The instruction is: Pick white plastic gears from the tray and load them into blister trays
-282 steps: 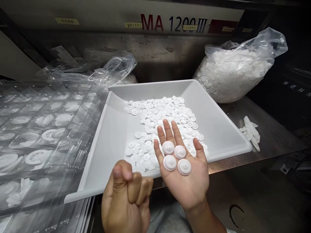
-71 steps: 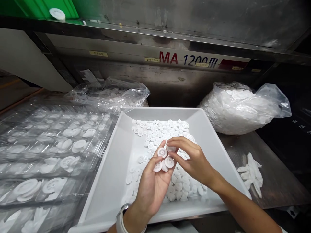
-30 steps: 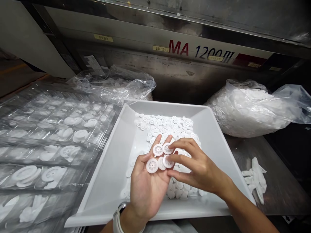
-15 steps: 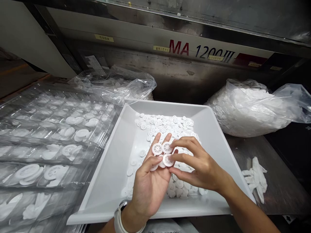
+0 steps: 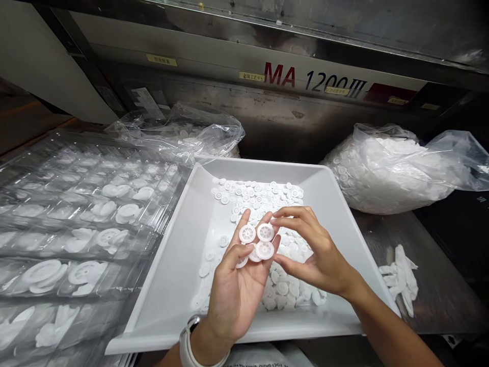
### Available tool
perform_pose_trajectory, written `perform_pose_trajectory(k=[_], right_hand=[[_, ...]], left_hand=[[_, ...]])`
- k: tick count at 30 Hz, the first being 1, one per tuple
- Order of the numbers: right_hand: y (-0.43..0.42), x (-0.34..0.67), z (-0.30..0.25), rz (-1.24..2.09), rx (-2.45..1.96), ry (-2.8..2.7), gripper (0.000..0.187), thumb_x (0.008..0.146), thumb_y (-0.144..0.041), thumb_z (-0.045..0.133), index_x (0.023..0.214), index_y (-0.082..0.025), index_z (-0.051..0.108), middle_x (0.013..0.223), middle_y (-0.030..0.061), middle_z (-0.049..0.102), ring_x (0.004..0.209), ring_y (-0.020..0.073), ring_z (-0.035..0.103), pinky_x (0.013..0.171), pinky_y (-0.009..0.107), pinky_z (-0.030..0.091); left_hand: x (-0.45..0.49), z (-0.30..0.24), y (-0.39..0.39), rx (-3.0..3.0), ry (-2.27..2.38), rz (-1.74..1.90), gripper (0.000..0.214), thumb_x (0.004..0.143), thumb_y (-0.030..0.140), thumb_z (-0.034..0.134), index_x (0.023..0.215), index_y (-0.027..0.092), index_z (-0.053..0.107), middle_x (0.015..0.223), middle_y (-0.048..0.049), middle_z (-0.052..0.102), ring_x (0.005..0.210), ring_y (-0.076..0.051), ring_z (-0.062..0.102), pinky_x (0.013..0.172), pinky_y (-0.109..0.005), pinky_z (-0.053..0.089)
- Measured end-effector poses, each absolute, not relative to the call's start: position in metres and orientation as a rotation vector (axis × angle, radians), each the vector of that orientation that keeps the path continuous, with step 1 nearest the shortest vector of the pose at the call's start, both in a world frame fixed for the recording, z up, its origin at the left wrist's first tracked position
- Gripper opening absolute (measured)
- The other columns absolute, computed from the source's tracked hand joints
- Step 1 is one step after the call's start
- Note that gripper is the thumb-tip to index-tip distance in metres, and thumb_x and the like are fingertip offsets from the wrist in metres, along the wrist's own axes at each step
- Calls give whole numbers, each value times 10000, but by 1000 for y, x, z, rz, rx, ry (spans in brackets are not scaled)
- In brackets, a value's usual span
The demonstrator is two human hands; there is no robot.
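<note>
My left hand (image 5: 239, 285) is palm up over the grey tray (image 5: 160, 285), cupping several small white plastic wheels (image 5: 247, 234) with spokes. Its thumb presses on the wheels nearest the palm. Just to the right, my right hand (image 5: 313, 250) has its fingers apart and curved. Its fingertips are close to the outer wheels, and nothing shows between thumb and fingers. Many more loose white wheels (image 5: 260, 193) lie in the tray beneath both hands, part of them hidden by the hands.
Clear plastic blister trays (image 5: 110, 239) holding white parts are stacked at the left. A clear bag (image 5: 179, 135) lies behind them. At the right are a full bag of white parts (image 5: 397, 173) and a white glove (image 5: 401, 278). A machine panel (image 5: 221, 56) spans the back.
My right hand's fingers have drawn off the wheels in my left palm and spread apart. The right-hand wheels in the palm have shifted slightly. My left hand has stayed in place.
</note>
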State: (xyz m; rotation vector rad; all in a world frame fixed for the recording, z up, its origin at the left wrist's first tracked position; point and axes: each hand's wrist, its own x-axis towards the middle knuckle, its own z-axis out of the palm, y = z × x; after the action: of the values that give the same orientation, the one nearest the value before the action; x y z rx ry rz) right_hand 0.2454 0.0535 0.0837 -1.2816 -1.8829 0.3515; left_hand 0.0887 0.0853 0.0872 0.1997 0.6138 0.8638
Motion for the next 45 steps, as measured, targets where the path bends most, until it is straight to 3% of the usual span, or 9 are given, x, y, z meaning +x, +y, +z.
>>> perform_pose_trajectory(k=[12, 16, 23, 34, 39, 45], right_hand=[[48, 243, 79, 806, -1367, -1610, 724, 778, -281, 722, 1387, -304, 331, 1375, 44, 396, 1278, 206, 382, 1037, 351, 403], [49, 242, 77, 906, -1361, -1542, 724, 769, -284, 733, 1375, -334, 339, 1386, 32, 368, 1300, 211, 360, 1084, 383, 366], [51, 239, 73, 1019, -1309, -1463, 725, 764, -246, 732, 1363, -358, 339, 1393, 28, 342, 1285, 209, 372, 1029, 377, 424], [50, 239, 72, 1159, -1233, -1388, 702, 777, -200, 717, 1362, -327, 351, 1362, 44, 366, 1244, 184, 414, 1039, 347, 426], [52, 237, 72, 1199, -1207, -1362, 633, 797, -223, 703, 1331, -335, 383, 1343, 38, 383, 1218, 181, 444, 1010, 345, 453], [57, 239, 72, 1153, -1238, -1364, 269, 897, -230, 578, 1161, -278, 595, 1189, 49, 497, 1108, 172, 499, 922, 323, 464]], left_hand=[[85, 87, 86, 184, 568, 851, 630, 845, 39, 464, 1431, 232, 338, 1340, -108, 567, 1269, -257, 490, 1119, -437, 357], [86, 87, 86, 201, 542, 843, 643, 850, 37, 456, 1444, 240, 320, 1339, -100, 568, 1283, -261, 473, 1146, -465, 297], [87, 88, 86, 220, 557, 833, 655, 845, 29, 463, 1448, 240, 314, 1337, -97, 570, 1288, -257, 468, 1150, -455, 294], [87, 87, 86, 226, 566, 804, 655, 842, 14, 466, 1437, 255, 331, 1318, -75, 588, 1276, -252, 481, 1152, -452, 287], [87, 87, 85, 225, 580, 797, 659, 843, 26, 477, 1439, 259, 321, 1300, -74, 600, 1266, -255, 492, 1161, -472, 251], [88, 88, 84, 225, 569, 806, 661, 826, 41, 489, 1439, 221, 320, 1306, -86, 593, 1279, -238, 480, 1168, -426, 248]])
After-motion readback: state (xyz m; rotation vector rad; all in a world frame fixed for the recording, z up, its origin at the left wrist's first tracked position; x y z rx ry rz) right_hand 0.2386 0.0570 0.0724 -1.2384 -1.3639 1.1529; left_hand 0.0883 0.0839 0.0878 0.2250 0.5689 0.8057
